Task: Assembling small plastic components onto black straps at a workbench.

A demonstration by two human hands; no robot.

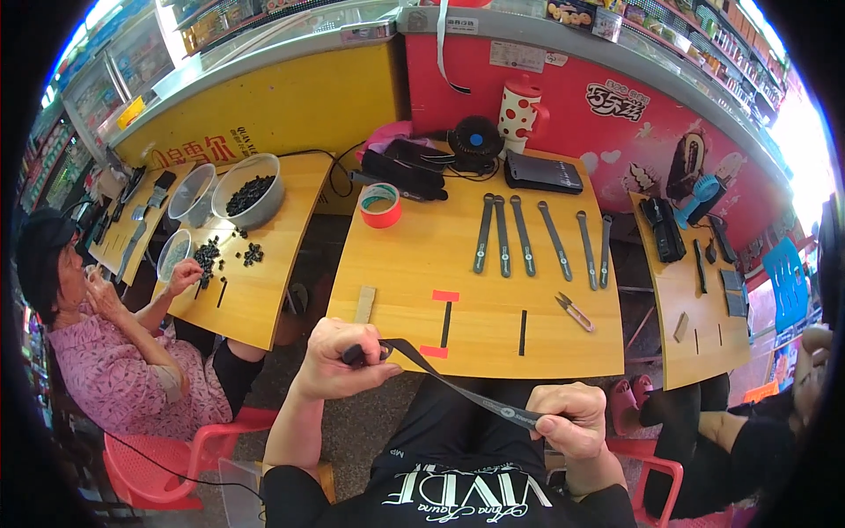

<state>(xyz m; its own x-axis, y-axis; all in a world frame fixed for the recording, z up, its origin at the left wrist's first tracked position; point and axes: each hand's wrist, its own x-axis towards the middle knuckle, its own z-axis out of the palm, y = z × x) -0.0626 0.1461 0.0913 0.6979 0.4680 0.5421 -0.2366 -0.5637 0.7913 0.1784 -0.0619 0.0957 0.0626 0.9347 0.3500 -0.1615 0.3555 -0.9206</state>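
A dark grey strap [458,385] with small pale print stretches between my two hands, just off the front edge of the table. My left hand [339,359] is closed around its left end, where a black plastic piece shows between the fingers. Thumb and fingers of my right hand [574,421] pinch the other end. On the table ahead lie several similar straps [521,236], roughly side by side. Nearer are a black strip [446,325] between two pieces of red tape, a second black strip [524,333], small thread snips [575,312] and a tan flat block [365,304].
Farther back on the wooden table [414,255] stand a red tape roll [380,209], a black fan [475,141], a dark box [543,172] and a spotted tumbler [519,114]. People sit at side tables; the left one bears tubs [246,189] of small black parts.
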